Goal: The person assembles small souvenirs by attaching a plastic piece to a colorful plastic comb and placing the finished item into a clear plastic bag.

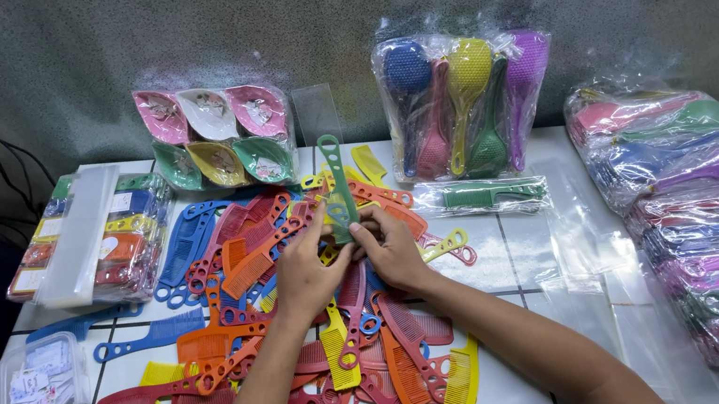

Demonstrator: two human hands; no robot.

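Combs are spreading out in a loose heap [303, 334] under my wrists, red, orange, yellow and blue, and I am holding one green comb [338, 188] upright just above that heap. My left hand [304, 272] is pinching its lower end with fingers narrowed around the toothed part, and my right hand [392, 246] is closing on the same end from the other side, so both grips are holding the green comb. I am judging it as light, stiff, thin plastic, smooth enough to slip, with teeth that could bend or snap; the flat spine or the holed handle seems the safer place to take hold. Behind the heap, a clear pack of leaf-shaped dishes [215, 136] in pink, white and green is leaning at the wall. Right of the heap, a clear bag of round brushes [463, 101] in blue, yellow, pink and purple is standing, and one bagged green comb [482, 197] is lying flat before it. Further right, stacked bagged combs [714, 225] are piling on the white tiled desk [559, 267]. Left of the heap, a wrapped bundle of packs [89, 235] is lying, and a small clear box of paper labels [40, 385] is sitting nearer me.
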